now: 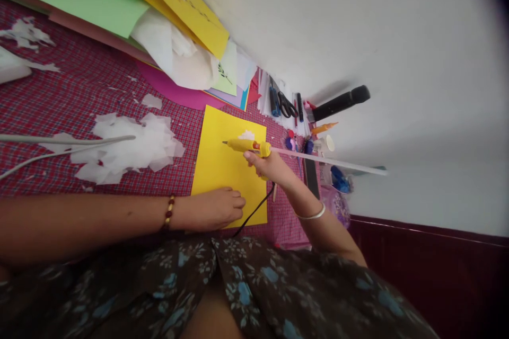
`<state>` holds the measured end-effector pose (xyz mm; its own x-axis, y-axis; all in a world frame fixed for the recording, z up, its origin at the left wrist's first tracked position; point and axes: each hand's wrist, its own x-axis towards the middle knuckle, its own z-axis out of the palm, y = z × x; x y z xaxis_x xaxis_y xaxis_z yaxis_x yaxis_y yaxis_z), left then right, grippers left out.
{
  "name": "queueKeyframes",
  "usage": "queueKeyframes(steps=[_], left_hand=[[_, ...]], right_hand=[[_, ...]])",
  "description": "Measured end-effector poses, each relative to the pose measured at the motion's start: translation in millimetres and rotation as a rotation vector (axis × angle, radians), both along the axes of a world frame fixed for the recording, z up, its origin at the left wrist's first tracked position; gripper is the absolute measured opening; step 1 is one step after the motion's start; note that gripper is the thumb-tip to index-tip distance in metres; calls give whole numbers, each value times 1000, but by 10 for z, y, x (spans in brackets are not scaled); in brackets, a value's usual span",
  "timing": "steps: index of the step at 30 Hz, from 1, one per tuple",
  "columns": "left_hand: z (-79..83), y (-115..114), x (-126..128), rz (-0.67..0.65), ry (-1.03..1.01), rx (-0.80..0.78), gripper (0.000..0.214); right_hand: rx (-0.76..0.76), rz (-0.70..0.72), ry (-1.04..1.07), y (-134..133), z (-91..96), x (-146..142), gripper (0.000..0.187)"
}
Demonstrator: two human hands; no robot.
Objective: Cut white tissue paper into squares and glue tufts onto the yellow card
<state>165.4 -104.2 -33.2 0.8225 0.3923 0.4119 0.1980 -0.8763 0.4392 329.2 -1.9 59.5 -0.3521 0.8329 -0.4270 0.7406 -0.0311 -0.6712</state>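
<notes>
My right hand [267,163] is closed around a yellow glue gun [245,145] with a long white glue stick [334,162] poking out of its back. The nozzle points left over a yellow paper sheet [222,169] lying on the red checked cloth. A small white paper piece [246,135] sits on the sheet just above the gun. My left hand [212,208] rests on the sheet's near edge, fingers curled and pressing it down. The gun's black cord [254,212] runs back between my arms.
A heap of white tissue scraps [131,145] lies left of the sheet. Stacked coloured papers [131,5] fill the far left. Scissors [287,106], pens, a black cylinder [342,102] and small bottles line the white wall. Two white rods [59,143] cross the cloth.
</notes>
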Motion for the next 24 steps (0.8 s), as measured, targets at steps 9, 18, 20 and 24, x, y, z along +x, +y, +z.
queueKeyframes(steps=[9, 18, 20, 24], left_hand=[[-17, 1, 8, 4, 12, 14, 15], [37, 0, 0, 12, 45, 25, 14], [33, -1, 2, 17, 49, 30, 14], [-6, 5, 9, 26, 43, 52, 15]], right_hand=[[-19, 11, 2, 52, 140, -53, 24], [-25, 90, -69, 49, 102, -25, 28], [-18, 81, -84, 39, 102, -43, 29], [9, 50, -53, 35, 45, -85, 30]])
